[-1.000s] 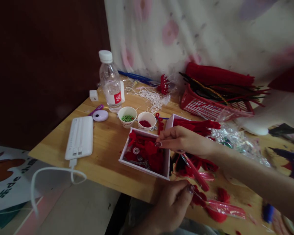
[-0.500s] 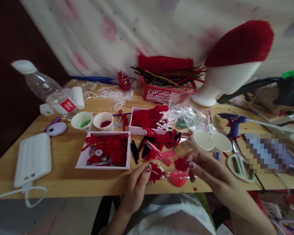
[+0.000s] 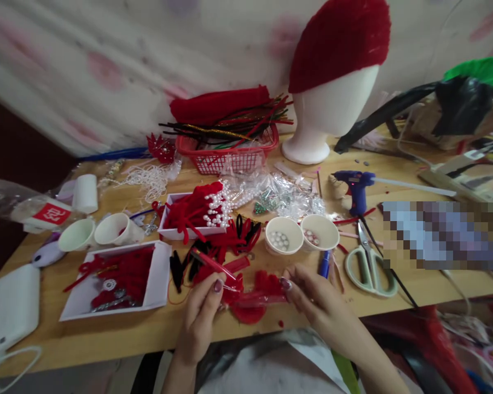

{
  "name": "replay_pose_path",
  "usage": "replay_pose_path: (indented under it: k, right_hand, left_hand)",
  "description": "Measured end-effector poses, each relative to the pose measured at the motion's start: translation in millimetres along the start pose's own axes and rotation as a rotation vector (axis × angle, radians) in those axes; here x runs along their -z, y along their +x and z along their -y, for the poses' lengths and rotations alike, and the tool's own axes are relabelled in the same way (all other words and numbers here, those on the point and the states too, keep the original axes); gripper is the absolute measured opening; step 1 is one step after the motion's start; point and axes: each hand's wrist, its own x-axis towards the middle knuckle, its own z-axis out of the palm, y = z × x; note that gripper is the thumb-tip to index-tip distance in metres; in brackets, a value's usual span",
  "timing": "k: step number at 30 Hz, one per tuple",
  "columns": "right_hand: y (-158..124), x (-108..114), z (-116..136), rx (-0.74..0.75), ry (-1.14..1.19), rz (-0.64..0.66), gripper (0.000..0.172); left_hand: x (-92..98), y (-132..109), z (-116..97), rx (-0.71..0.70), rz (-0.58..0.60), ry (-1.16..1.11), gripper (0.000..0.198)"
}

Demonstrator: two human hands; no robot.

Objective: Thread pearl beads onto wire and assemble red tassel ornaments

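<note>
My left hand (image 3: pixel 201 312) is closed, thumb pressed on a finger at the edge of a red fuzzy flower (image 3: pixel 233 289), which it pinches. Close by on the right, my right hand (image 3: pixel 318 298) pinches a second red flower (image 3: pixel 266 283) by its side. The two flowers are a small distance apart, above the table's front edge. Below them lie a flat red round piece (image 3: pixel 248 314) and clear red plastic. Just beyond my left hand, a red tube-like stick (image 3: pixel 213 264) lies over red and black fuzzy pieces.
A white box (image 3: pixel 158 279) of red ornaments stands left, another white box (image 3: pixel 189 234) with pearl-tipped red stems behind it. Paper cups with beads (image 3: pixel 284 236), scissors (image 3: pixel 369 268) and a blue glue gun (image 3: pixel 355 189) are right. A red basket (image 3: pixel 230 158) and foam head (image 3: pixel 328 120) stand behind.
The camera view has turned to the right, so things sit further left. The red flower in my right hand now shows more fully, its petals upright. Both hands keep their pinches.
</note>
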Motion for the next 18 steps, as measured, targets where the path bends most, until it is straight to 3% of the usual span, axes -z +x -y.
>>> replay_pose_path:
  k: [4, 6, 11, 18]
  right_hand:
    - [3.2, 0.0, 2.8, -0.032, 0.501, 0.183, 0.038]
    - [7.3, -3.5, 8.5, -0.027, 0.631, 0.235, 0.039]
    - [21.5, -11.9, 20.4, -0.051, 0.723, 0.314, 0.04]
    - [32.0, -17.7, 22.8, -0.046, 0.772, 0.337, 0.039]
  left_hand:
    - [-8.8, 5.1, -9.8, 0.124, 0.052, -0.13, 0.043]
    - [-11.6, 7.8, -17.3, 0.148, 0.114, -0.148, 0.037]
    - [-9.7, 18.7, -26.1, 0.151, 0.312, -0.057, 0.029]
    - [-4.1, 31.6, -12.8, 0.15, 0.381, 0.069, 0.039]
